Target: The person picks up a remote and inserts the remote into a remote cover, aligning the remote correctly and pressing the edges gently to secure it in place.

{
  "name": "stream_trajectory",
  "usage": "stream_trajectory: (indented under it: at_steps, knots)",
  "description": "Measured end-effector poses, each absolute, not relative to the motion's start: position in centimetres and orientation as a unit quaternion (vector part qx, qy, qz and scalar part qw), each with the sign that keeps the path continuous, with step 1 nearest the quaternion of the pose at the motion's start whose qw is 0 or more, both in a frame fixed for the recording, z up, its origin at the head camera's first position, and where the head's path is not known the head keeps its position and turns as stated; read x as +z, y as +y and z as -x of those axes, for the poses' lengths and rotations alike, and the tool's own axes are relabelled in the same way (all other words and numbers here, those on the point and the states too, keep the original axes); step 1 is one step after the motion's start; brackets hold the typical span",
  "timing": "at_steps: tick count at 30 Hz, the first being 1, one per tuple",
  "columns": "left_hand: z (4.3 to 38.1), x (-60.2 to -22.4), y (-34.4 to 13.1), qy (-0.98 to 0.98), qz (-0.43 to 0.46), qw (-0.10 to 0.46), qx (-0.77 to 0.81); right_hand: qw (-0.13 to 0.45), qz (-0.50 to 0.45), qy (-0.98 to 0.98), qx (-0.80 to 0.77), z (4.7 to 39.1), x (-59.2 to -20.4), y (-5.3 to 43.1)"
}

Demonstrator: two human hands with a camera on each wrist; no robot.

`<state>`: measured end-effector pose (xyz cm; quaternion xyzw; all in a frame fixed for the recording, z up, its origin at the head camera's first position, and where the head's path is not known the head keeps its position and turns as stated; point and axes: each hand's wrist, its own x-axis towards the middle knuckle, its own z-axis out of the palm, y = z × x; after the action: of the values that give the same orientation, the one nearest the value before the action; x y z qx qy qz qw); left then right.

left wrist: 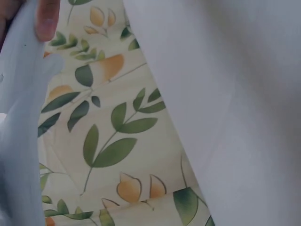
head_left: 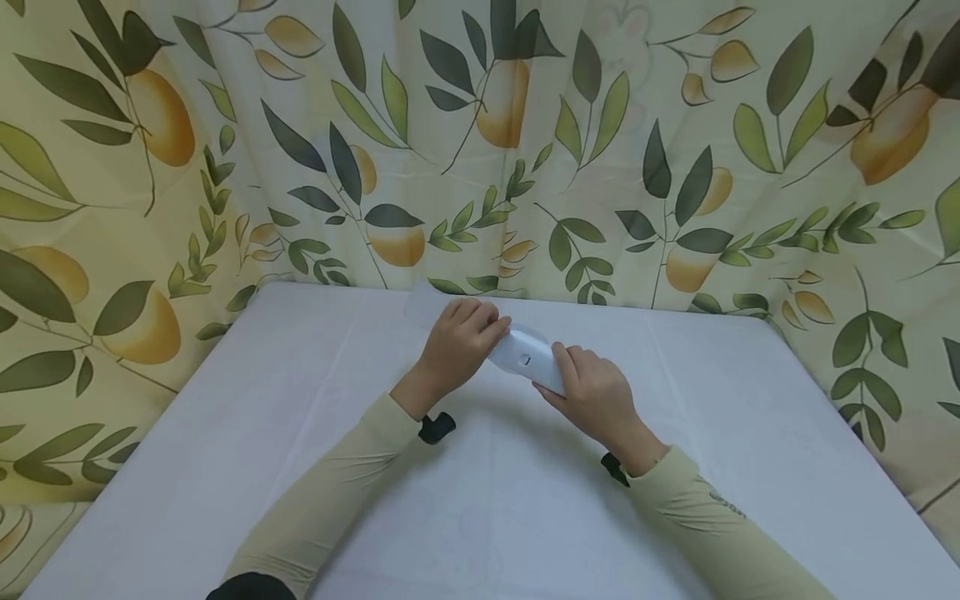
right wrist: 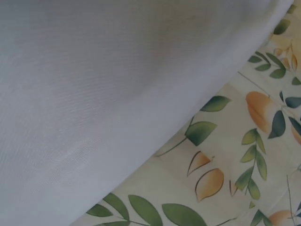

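Note:
Both hands hold a pale, glossy, roll-like plastic thing above the white table, slanting down to the right. A small dark mark shows on its face; its exact kind I cannot tell. My left hand grips its upper left end with curled fingers. Around the lower right end, my right hand has its thumb on the near face. A thin see-through film shows just left of the left hand. In the left wrist view, the plastic looks whitish and creased, with a fingertip on it. The right wrist view shows neither hand.
A white cloth covers the table. Behind and beside it hangs a curtain printed with leaves and orange fruit. Dark straps sit at both wrists, below pale sleeves. A black rounded thing shows at the bottom edge.

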<state>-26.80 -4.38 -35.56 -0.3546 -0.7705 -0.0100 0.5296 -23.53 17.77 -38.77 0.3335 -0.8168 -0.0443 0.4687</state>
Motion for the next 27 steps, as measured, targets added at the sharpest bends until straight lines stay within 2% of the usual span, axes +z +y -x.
stream_trajectory:
  at_steps: [12, 15, 21, 24, 27]
  knots:
    - [26.9, -36.2, -4.6, -0.750, 0.409, 0.519, -0.005, 0.436, -0.367, -0.821, -0.029, 23.7, -38.8, 17.8]
    - [26.7, -35.8, -5.1, -0.782, 0.410, 0.470, -0.011, 0.430, -0.372, -0.821, -0.039, 23.8, -38.6, 18.2]
    - [26.7, -34.9, -6.1, -0.863, 0.393, 0.315, -0.028, 0.441, -0.366, -0.817, -0.063, 24.1, -38.1, 19.3]
    - [26.7, -35.0, -6.2, -0.868, 0.395, 0.298, -0.033, 0.451, -0.362, -0.813, -0.069, 24.2, -38.0, 19.6]
    - [26.6, -35.6, -6.2, -0.859, 0.393, 0.326, -0.036, 0.444, -0.354, -0.820, -0.061, 24.2, -38.0, 19.8]
